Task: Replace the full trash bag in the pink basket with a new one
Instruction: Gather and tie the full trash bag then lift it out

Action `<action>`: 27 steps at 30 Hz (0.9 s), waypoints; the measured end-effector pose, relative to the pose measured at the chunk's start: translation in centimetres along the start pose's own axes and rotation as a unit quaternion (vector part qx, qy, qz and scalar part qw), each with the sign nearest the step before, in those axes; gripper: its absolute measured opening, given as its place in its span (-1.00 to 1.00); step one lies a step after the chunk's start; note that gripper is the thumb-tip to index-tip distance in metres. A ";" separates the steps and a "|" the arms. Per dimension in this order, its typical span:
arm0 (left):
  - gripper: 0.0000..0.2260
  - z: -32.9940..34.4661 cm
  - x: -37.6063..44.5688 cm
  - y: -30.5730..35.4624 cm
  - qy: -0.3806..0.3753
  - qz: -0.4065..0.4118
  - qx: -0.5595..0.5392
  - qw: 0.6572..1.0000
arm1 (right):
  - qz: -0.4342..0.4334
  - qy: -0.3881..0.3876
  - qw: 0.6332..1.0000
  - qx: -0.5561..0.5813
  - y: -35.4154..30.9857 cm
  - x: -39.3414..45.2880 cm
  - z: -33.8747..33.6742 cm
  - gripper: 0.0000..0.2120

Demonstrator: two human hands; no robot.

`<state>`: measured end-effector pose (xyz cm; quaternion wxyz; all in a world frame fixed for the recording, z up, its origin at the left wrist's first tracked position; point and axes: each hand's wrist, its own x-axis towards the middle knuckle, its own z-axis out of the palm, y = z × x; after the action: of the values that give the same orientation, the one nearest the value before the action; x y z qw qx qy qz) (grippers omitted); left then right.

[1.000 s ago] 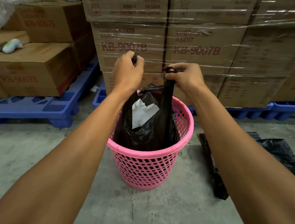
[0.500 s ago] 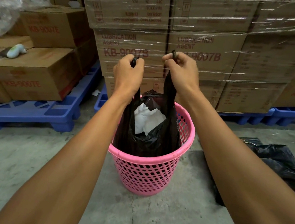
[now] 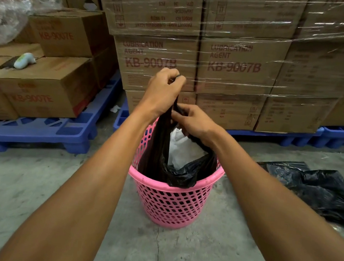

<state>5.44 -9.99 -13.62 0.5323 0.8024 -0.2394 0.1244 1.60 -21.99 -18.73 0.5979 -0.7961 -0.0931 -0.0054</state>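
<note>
Glossy black plastic trash bag (image 3: 183, 170) in a perforated pink plastic basket (image 3: 170, 206) on rough concrete floor (image 3: 29, 188)

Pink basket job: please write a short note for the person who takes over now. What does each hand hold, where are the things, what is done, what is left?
Left hand: shut on one handle of the full black trash bag, raised high.
Right hand: lower, shut on the other handle, just above the white paper waste.
The bag sits inside the pink basket on the concrete floor.
The new black bag lies on the floor, right of the basket.
Done: handles gathered. Left: tie, lift out, fit the new bag.
</note>
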 end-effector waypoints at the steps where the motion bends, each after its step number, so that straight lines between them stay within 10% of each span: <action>1: -0.85 -0.2 -0.1 -0.3 -0.008 -0.008 -0.043 0.999 | -0.015 0.035 0.999 0.002 -0.2 0.3 -0.1 -0.82; 4: -0.70 -0.4 -1.6 -2.9 -0.048 -0.091 -0.209 0.972 | -0.038 0.089 0.995 0.009 -1.1 1.4 -0.9 -0.79; 8: -0.19 0.7 -4.1 -8.1 -0.174 -0.205 -0.147 0.952 | -0.066 0.055 0.996 -0.005 -2.2 1.3 -1.0 -0.80; 14: -0.87 3.7 -4.6 -6.8 -0.165 -0.130 -0.112 0.971 | -0.058 0.064 0.996 0.009 -2.7 1.4 -0.8 -0.81; 27: -0.86 2.1 -3.2 -6.6 0.081 -0.335 -0.270 0.899 | 0.049 0.037 0.998 0.015 -3.6 0.2 -5.5 -0.82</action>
<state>6.04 -8.97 -21.17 0.7562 0.6480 0.0630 -0.0659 1.77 -26.20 -13.69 0.6120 -0.7902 -0.0321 -0.0038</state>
